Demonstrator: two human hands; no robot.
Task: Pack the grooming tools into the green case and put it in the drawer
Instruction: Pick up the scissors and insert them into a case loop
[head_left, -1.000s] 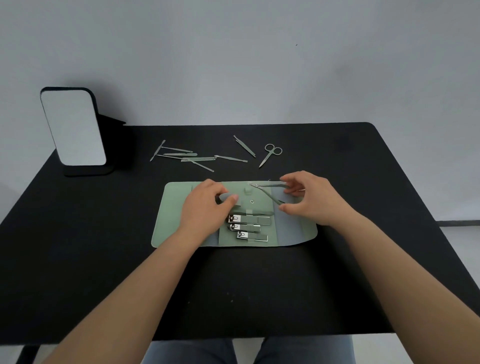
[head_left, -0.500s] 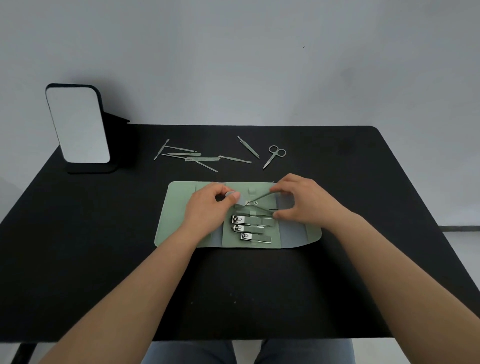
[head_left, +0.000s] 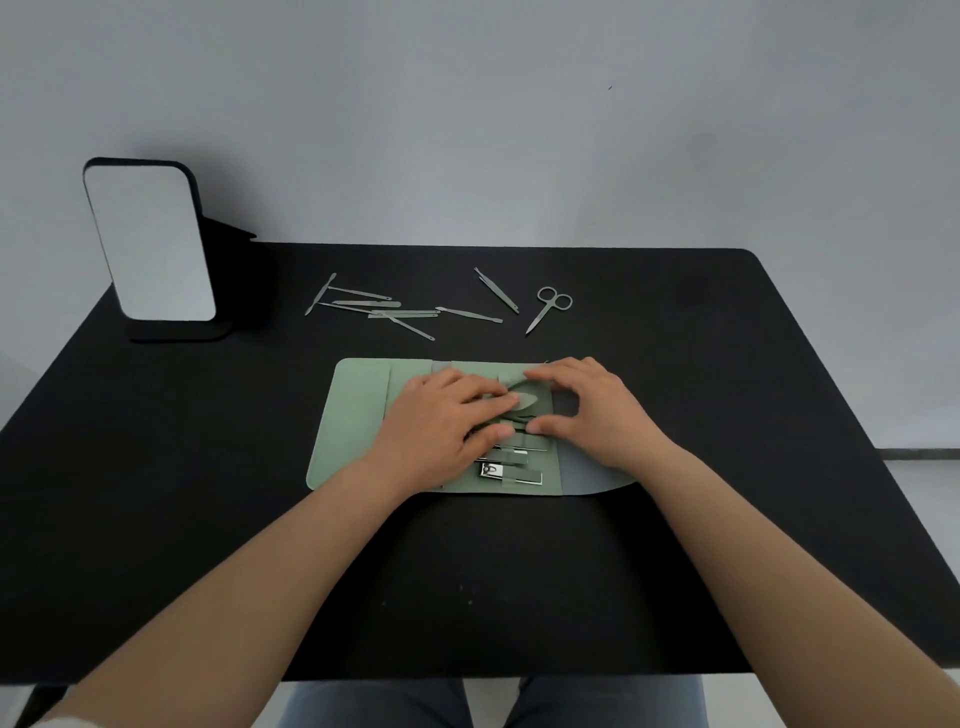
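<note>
mid-frame: green case lies open on desk | my left hand flat, fingers together, pinning its loops | my right hand pinches a tool in; it may skew, slip out | upper-centre: loose tools, scissors wait

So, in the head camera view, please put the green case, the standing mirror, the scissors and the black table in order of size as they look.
1. black table
2. green case and standing mirror: they look alike, and the mirror stands farther away, so no ranking
3. scissors, clearly the smallest
</note>
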